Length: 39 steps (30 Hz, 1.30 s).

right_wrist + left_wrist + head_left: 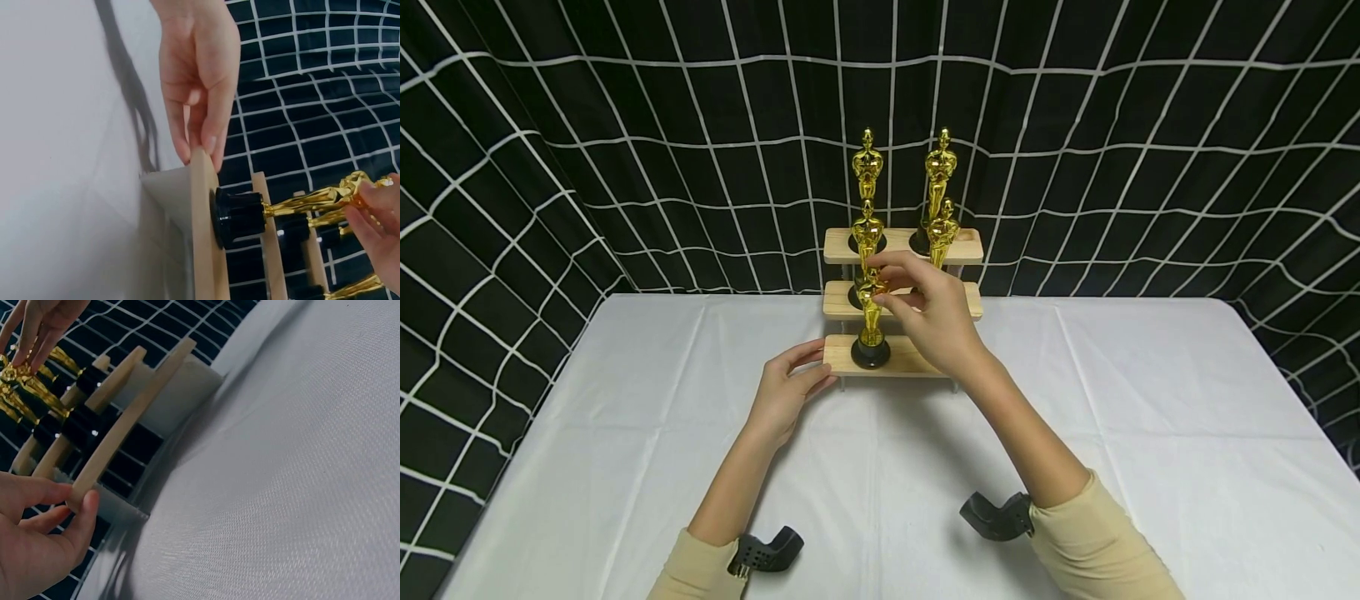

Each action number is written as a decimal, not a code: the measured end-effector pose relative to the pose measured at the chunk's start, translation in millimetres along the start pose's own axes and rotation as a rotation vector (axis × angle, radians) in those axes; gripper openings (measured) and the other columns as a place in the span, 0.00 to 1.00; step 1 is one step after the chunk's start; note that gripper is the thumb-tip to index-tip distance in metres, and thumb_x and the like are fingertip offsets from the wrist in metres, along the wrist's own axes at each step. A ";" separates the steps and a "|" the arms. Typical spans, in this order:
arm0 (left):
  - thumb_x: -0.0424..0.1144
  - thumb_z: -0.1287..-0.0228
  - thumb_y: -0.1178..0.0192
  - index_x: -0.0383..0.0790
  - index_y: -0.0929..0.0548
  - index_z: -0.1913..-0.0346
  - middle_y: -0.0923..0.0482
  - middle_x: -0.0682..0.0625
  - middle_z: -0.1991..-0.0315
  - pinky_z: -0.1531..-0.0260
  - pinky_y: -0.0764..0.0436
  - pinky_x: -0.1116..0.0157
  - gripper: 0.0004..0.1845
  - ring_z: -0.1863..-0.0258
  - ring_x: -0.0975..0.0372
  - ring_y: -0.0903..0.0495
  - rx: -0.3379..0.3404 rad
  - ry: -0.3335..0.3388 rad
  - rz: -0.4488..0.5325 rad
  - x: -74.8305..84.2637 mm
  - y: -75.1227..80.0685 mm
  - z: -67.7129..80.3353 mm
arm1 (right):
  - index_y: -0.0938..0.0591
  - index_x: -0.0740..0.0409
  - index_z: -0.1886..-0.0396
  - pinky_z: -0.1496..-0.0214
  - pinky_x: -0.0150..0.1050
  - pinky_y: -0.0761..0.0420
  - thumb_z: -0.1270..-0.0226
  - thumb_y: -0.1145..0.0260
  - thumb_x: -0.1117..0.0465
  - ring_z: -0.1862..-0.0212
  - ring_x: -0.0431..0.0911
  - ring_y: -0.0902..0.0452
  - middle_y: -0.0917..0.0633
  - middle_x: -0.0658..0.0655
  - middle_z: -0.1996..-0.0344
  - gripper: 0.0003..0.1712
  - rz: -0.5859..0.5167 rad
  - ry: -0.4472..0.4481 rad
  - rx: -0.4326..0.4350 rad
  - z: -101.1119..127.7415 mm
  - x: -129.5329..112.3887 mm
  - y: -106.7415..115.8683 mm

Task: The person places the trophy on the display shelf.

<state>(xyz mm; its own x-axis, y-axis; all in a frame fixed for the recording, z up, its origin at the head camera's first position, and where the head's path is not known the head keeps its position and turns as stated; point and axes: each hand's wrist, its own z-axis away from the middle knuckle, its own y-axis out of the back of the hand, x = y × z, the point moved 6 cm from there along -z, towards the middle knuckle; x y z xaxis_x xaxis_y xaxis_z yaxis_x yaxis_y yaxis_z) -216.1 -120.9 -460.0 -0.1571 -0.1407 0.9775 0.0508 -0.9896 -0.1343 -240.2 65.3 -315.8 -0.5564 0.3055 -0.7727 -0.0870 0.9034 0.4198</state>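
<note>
A three-tier wooden display stand (917, 360) stands at the back of the table. On its lowest step, toward the left, a gold statuette with a round black base (871, 333) is upright. My right hand (928, 304) pinches this statuette's upper body between thumb and fingers; its base sits on the step in the right wrist view. My left hand (790, 387) grips the left end of the lowest step, thumb and fingers on either side of the board (128, 425). Two more statuettes stand on the middle step, partly hidden by the right hand, and two on the top step.
White cloth (880, 483) covers the table. Black curtain with a white grid (722, 167) hangs close behind the stand and along both sides. A dark wrist camera mount (996, 517) sits on each forearm by the beige sleeves (1097, 542).
</note>
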 end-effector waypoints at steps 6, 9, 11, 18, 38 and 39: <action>0.18 0.28 0.45 0.21 0.28 0.29 0.27 0.31 0.37 0.48 0.10 0.72 0.25 0.53 0.60 0.17 -0.003 0.005 -0.003 -0.1 -0.9 -0.4 | 0.17 0.65 0.40 0.45 0.40 0.07 0.34 0.29 0.79 0.44 0.58 0.14 0.13 0.65 0.45 0.23 -0.018 -0.003 0.009 0.6 2.4 -4.4; 0.19 0.28 0.45 0.22 0.28 0.29 0.27 0.31 0.37 0.47 0.10 0.72 0.25 0.52 0.60 0.17 -0.006 0.006 -0.009 0.1 -0.8 -0.4 | 0.17 0.65 0.39 0.44 0.39 0.07 0.34 0.30 0.79 0.44 0.58 0.14 0.13 0.66 0.44 0.24 -0.025 -0.008 0.006 1.0 3.6 -6.6; 0.19 0.28 0.45 0.22 0.28 0.29 0.27 0.31 0.37 0.47 0.10 0.72 0.25 0.53 0.60 0.17 -0.007 0.008 -0.009 -0.1 -0.4 -0.2 | 0.17 0.65 0.38 0.44 0.38 0.07 0.33 0.30 0.80 0.44 0.59 0.14 0.13 0.66 0.44 0.24 -0.031 -0.005 0.006 1.5 4.4 -8.3; 0.18 0.28 0.45 0.22 0.28 0.28 0.28 0.30 0.37 0.47 0.10 0.72 0.26 0.54 0.61 0.16 -0.002 0.009 -0.009 -0.5 2.3 1.5 | 0.19 0.66 0.34 0.44 0.39 0.08 0.33 0.30 0.79 0.44 0.60 0.14 0.13 0.67 0.44 0.27 -0.047 0.010 0.012 4.1 3.0 -10.7; 0.22 0.26 0.45 0.21 0.26 0.30 0.26 0.29 0.36 0.42 0.10 0.66 0.24 0.52 0.61 0.18 0.066 -0.019 -0.071 9.0 17.8 1.5 | 0.16 0.67 0.39 0.46 0.34 0.08 0.31 0.29 0.75 0.48 0.58 0.12 0.13 0.67 0.46 0.21 0.054 -0.024 0.090 25.8 17.0 23.1; 0.22 0.26 0.45 0.21 0.26 0.30 0.25 0.29 0.35 0.41 0.10 0.65 0.24 0.51 0.59 0.18 0.072 -0.024 -0.081 10.0 19.6 2.0 | 0.16 0.67 0.40 0.46 0.31 0.09 0.31 0.29 0.75 0.48 0.58 0.12 0.12 0.67 0.46 0.20 0.059 -0.025 0.096 28.0 19.1 26.2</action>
<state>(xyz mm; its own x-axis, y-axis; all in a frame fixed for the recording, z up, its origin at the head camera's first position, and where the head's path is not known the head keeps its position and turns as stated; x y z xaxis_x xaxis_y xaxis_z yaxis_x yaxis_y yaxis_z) -214.7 -141.6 -452.6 -0.1402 -0.0585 0.9884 0.1094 -0.9931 -0.0433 -230.0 103.2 -332.8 -0.5376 0.3651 -0.7601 0.0251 0.9079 0.4183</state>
